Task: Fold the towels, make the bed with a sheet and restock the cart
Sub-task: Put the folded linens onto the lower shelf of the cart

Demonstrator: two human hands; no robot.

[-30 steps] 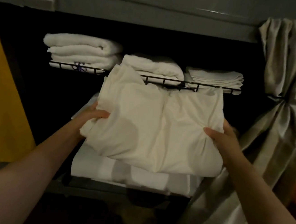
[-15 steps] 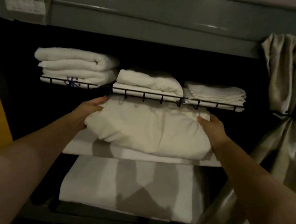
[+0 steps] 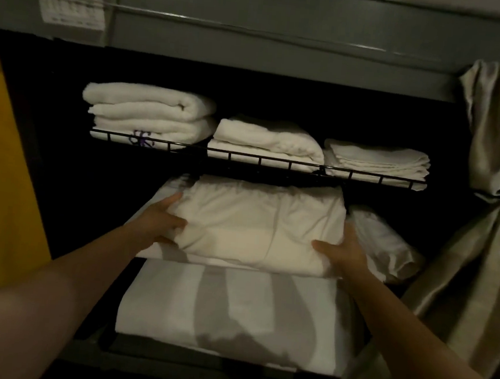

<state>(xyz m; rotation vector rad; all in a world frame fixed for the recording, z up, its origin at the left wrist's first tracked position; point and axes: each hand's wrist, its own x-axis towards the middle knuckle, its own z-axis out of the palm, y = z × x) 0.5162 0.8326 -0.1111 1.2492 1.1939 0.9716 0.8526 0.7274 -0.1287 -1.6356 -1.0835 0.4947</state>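
The folded sheet [image 3: 257,226] lies crosswise between left hand [image 3: 160,223] and right hand [image 3: 343,255], equally near both; the fingers [image 3: 178,222] of each clasp its short ends.

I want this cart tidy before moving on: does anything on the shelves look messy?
The bundle right of the held sheet is loosely bunched, not folded flat like the towels above.

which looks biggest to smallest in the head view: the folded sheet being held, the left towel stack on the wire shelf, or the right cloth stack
1. folded sheet, though it is nearer the camera
2. left towel stack
3. right cloth stack
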